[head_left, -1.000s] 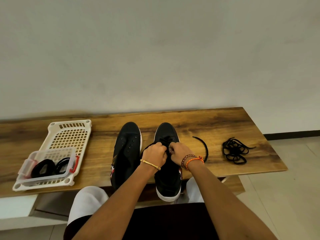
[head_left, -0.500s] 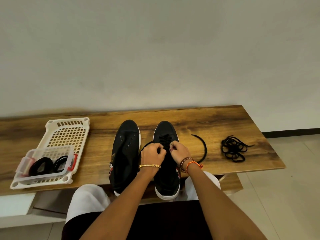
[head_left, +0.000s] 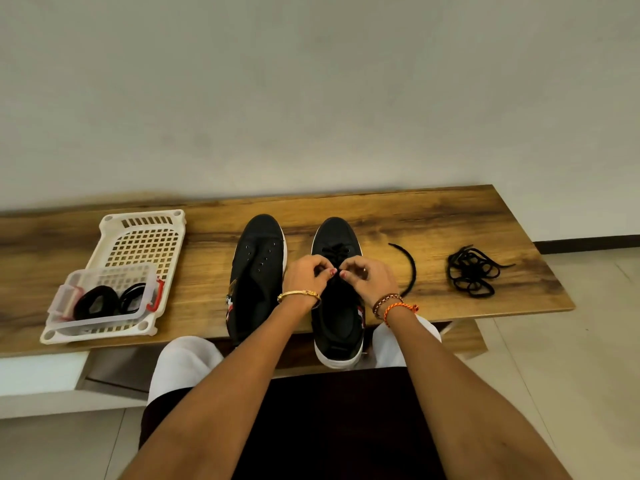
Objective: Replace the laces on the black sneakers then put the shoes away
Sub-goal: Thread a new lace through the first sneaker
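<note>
Change: your two hands were closed together over the lacing a second ago; they now sit slightly apart on the right sneaker, with fingertips showing between them. The shoes and loose laces have not shifted on the bench.
Meaning: you look to be working the new lace through an upper pair of eyelets, so the lacing of this shoe is under way but not finished.
Left hand: your left hand has its fingers curled, thumb and forefinger pinching the lace at the left row of eyelets.
Right hand: your right hand is curled likewise, pinching the lace on the right side; the exact strand is too small to tell.
Right sneaker: black with a white sole, toe pointing far, heel hanging over the near edge of the wooden bench; crossed lace shows near the toe.
Left sneaker: the left sneaker lies just beside it, eyelets bare, unlaced.
Spare laces: a tangled bundle of laces lies well to the right; a curved black strip lies between it and your right hand.
Basket: a white basket at far left holds a clear box with black coils.
</note>
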